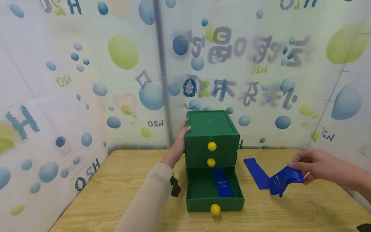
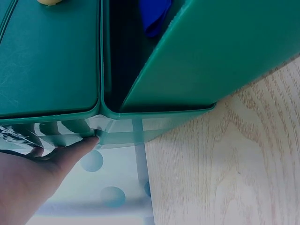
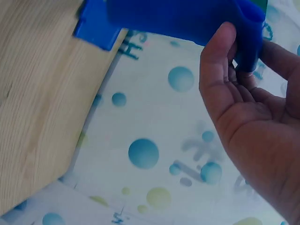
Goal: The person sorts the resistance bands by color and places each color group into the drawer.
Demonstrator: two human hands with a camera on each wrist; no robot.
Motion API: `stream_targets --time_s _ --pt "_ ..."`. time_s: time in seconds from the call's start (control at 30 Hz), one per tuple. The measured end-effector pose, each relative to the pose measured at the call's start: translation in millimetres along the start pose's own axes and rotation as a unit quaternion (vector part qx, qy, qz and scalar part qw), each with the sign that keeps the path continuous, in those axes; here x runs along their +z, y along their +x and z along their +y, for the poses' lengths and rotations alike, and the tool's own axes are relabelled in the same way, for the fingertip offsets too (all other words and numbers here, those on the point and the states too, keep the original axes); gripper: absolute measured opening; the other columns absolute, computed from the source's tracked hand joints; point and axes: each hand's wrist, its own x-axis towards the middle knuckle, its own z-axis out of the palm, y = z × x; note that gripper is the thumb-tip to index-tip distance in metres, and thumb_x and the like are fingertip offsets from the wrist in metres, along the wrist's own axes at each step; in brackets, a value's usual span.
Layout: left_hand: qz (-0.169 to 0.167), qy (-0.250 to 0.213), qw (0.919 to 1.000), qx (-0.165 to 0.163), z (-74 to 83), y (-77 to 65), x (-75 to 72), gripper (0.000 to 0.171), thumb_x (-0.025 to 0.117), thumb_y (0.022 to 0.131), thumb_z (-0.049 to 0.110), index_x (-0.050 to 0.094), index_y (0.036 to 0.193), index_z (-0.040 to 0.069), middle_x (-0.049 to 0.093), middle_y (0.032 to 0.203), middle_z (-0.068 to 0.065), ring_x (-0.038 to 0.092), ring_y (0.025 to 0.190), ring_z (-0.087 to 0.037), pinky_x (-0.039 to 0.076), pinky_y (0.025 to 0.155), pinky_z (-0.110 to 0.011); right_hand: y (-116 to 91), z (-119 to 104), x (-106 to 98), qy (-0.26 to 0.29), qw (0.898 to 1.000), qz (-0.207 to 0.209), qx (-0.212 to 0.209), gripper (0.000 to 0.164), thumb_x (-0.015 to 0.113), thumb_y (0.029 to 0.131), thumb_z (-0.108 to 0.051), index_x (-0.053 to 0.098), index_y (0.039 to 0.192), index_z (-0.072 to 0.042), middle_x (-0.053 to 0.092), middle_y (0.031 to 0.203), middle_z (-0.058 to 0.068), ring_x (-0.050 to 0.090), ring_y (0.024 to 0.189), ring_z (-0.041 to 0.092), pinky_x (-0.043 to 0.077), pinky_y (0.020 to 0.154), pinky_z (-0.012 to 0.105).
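Observation:
A green drawer cabinet (image 1: pixel 213 124) with yellow knobs stands on the table, its bottom drawer (image 1: pixel 200 203) pulled out. Flat against the cabinet's left side rests my left hand (image 1: pixel 180 141); in the left wrist view its thumb (image 2: pixel 82 147) touches the side wall. Inside the open drawer lies a folded blue resistance band (image 1: pixel 221 183) marked "Light". To the right, my right hand (image 1: pixel 316 166) pinches the end of another blue resistance band (image 1: pixel 278 183), seen close in the right wrist view, where the band (image 3: pixel 164 18) stretches leftward. Its other end lies on the table.
The wooden table (image 1: pixel 130 193) reaches to a patterned curtain (image 1: pixel 139 48) behind the cabinet and on both sides. Two upper drawers (image 1: pixel 197 145) are closed. A small black object (image 1: pixel 175 187) sits by my left wrist.

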Motion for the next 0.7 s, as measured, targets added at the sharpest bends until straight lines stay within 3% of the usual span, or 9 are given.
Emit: stream_targets --time_s 0.2,0.33,0.47,0.53,0.63,0.7 --pt "0.005 0.018 0.9996 0.023 -1.2 -1.7 -0.2 0.065 0.032 0.108 0.05 0.015 0.17 0.038 -0.003 0.182 -0.001 0.004 0.167 -0.035 0.012 0.129 -0.069 7 -10 18 0.113 0.987 -0.101 -0.046 0.026 0.05 0.114 -0.026 0.058 0.107 -0.002 0.06 0.088 0.0 0.068 0.081 0.017 0.063 0.079 0.04" --pt "0.007 0.025 0.9994 0.023 -2.7 -1.0 0.6 0.065 0.031 0.108 0.05 0.016 0.17 0.038 -0.003 0.182 -0.001 0.004 0.167 -0.035 0.011 0.129 -0.07 10 -18 28 0.128 0.984 -0.112 -0.06 0.018 0.055 0.111 -0.021 0.055 0.108 -0.003 0.062 0.092 0.0 0.068 0.079 0.015 0.063 0.075 0.039" --pt "0.009 0.022 0.9995 0.018 -3.4 -0.7 1.4 0.064 0.031 0.108 0.051 0.017 0.169 0.039 -0.002 0.182 -0.001 0.006 0.167 -0.035 0.013 0.129 -0.07 7 -30 36 0.038 0.995 -0.042 -0.084 0.015 0.06 0.106 -0.013 0.056 0.115 -0.002 0.067 0.11 0.01 0.067 0.078 0.015 0.063 0.067 0.038" --pt "0.009 0.022 0.9996 0.016 -3.4 -0.8 1.1 0.064 0.032 0.108 0.051 0.017 0.169 0.04 -0.001 0.182 0.0 0.006 0.167 -0.035 0.013 0.129 -0.07 4 -37 40 -0.025 0.994 -0.006 -0.102 0.016 0.058 0.105 -0.01 0.058 0.12 -0.004 0.066 0.122 0.016 0.065 0.072 0.014 0.062 0.062 0.036" --pt "0.007 0.023 0.9996 0.015 -2.7 -1.4 0.3 0.064 0.032 0.108 0.052 0.016 0.169 0.041 -0.001 0.182 0.0 0.007 0.167 -0.034 0.013 0.129 -0.07 1 -46 46 -0.115 0.984 0.034 -0.131 0.024 0.056 0.107 -0.009 0.059 0.131 -0.009 0.067 0.125 0.017 0.061 0.06 0.012 0.057 0.054 0.032" --pt "0.006 0.02 0.9997 0.013 -1.9 -2.3 -0.2 0.063 0.032 0.108 0.053 0.016 0.169 0.043 0.0 0.182 0.001 0.008 0.166 -0.034 0.014 0.129 -0.07 0 -52 49 -0.177 0.967 0.071 -0.168 0.03 0.058 0.108 -0.01 0.058 0.138 -0.011 0.071 0.126 0.012 0.066 0.066 0.011 0.057 0.057 0.03"
